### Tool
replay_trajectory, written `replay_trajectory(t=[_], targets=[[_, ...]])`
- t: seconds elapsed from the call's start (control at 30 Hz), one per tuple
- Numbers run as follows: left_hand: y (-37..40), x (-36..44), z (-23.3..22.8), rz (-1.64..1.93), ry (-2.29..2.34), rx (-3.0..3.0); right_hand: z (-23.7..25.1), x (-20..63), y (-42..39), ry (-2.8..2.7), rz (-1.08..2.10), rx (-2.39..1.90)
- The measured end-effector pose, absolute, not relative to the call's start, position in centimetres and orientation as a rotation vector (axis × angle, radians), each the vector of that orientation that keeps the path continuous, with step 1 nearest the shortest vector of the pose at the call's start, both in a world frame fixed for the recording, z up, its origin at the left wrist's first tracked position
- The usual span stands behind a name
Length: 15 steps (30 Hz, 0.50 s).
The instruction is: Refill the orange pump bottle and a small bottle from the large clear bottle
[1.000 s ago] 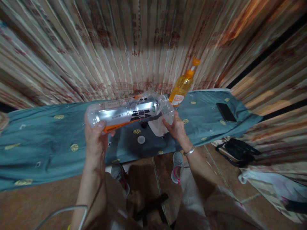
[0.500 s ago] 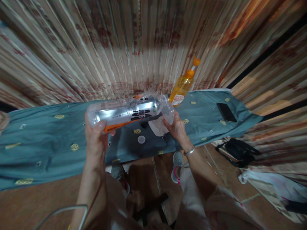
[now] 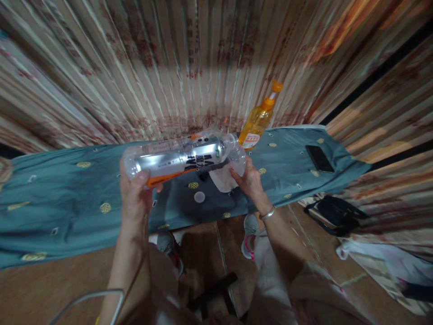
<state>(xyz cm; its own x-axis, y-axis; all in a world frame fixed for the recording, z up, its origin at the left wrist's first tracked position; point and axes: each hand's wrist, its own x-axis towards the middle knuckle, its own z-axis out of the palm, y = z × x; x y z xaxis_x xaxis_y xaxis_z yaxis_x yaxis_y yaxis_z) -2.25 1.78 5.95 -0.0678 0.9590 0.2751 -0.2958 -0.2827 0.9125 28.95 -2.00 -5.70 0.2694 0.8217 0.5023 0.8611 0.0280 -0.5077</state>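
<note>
My left hand [image 3: 135,192] is wrapped round the base of a clear plastic bottle [image 3: 176,160] with a silver, orange and black label. The bottle is tipped almost level, its neck pointing right. In my right hand [image 3: 252,180] is a clear plastic cup [image 3: 240,161], held right at the bottle's mouth; whether the two touch I cannot tell. Any liquid passing between them does not show. Below the cup, a whitish piece [image 3: 223,180], perhaps cloth or tissue, lies on the table. A small round white cap [image 3: 199,197] rests nearer the front edge.
Behind the cup stands an orange pump bottle [image 3: 256,124]. A black phone [image 3: 319,158] lies on the right of the teal tablecloth [image 3: 67,194]. Pleated curtains [image 3: 162,67] rise behind the table. On the floor at right sits a black bag [image 3: 334,213].
</note>
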Motion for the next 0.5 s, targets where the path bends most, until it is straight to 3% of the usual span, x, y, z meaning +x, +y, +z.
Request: replay_trajectory(t=[0.5], targets=[[1.80,-2.27,5.90,1.569,0.842,1.159,-5.80,28.86,-1.91,-1.528,-0.077,-1.810]])
